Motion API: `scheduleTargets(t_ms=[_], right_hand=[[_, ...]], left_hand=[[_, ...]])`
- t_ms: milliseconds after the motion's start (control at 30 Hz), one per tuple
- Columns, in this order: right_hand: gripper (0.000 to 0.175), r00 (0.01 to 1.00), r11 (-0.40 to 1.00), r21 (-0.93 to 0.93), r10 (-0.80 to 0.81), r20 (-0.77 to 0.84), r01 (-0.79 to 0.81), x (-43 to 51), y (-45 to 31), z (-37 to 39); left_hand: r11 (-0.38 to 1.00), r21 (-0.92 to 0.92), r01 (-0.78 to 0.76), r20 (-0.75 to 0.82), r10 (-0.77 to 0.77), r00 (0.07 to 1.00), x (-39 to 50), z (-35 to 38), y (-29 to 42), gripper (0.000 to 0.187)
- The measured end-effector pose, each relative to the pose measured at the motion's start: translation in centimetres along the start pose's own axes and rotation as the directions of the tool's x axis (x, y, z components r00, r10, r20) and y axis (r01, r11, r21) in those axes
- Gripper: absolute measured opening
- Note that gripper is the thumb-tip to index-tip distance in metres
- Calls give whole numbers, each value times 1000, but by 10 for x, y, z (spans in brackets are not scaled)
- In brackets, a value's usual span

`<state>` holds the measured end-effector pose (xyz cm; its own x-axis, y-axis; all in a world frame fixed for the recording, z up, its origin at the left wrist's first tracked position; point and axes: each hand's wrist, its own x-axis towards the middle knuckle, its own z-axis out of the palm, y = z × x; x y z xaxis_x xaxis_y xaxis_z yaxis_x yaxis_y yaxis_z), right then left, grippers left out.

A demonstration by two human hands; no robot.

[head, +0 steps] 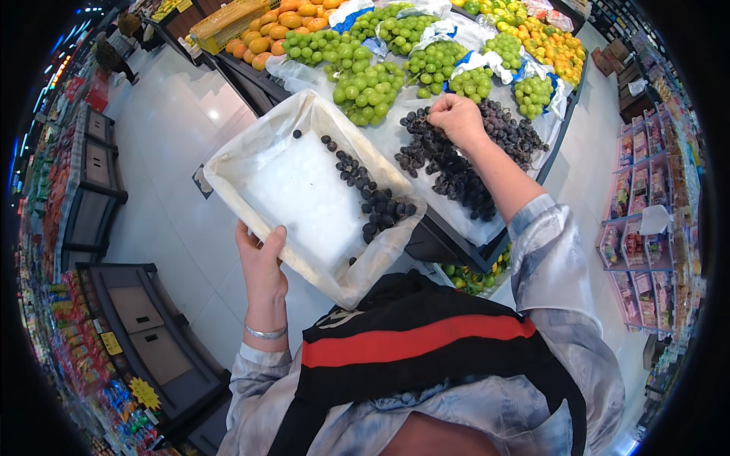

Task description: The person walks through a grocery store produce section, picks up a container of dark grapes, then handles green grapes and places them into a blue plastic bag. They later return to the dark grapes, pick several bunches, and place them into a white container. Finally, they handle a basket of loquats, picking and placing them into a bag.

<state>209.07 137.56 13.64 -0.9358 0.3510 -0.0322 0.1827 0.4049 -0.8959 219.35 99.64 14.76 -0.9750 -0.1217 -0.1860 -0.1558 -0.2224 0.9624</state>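
My left hand (263,256) grips the near-left rim of a shallow box (234,196) lined with pale, translucent sheeting. The box is tilted in front of my apron, next to the fruit stand. Loose dark grapes (383,208) lie inside it, mostly along its right side, on a white bottom. My right hand (459,121) is over the stand, with thumb and fingertips pinched at the top of a bunch of dark grapes (442,151). The stem between the fingers is hidden. More dark grapes (510,134) lie to the right, partly behind my wrist.
Green grape bunches (368,91) lie beyond the box, some on white and blue wrapping. Orange fruit (279,25) and a yellow crate (228,25) are at the back left, yellow-orange fruit (550,48) at the back right. The stand's dark edge (456,242) is close to my apron. Shelves flank both sides.
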Motion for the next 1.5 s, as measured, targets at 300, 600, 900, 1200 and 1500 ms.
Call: scheduleTargets(t_ms=[300, 600, 900, 1200, 1500], right_hand=[[18, 987, 925, -352, -112, 115, 146, -14, 23, 18], [28, 775, 737, -510, -30, 632, 444, -90, -47, 16], [16, 861, 694, -544, -229, 454, 471, -98, -43, 23], [5, 815, 636, -553, -224, 534, 537, -94, -49, 25], [8, 855, 766, -406, -353, 380, 498, -86, -85, 8]], left_hand=[[999, -32, 13, -4, -13, 1000, -2, 1, 1, 82], [992, -117, 53, -46, -59, 997, 4, 13, -2, 83], [990, -113, 89, -31, -93, 995, 10, 20, -3, 83], [984, -155, 83, -29, -89, 996, 13, 16, -9, 84], [981, -164, 100, -24, -105, 994, 19, 10, -8, 82]])
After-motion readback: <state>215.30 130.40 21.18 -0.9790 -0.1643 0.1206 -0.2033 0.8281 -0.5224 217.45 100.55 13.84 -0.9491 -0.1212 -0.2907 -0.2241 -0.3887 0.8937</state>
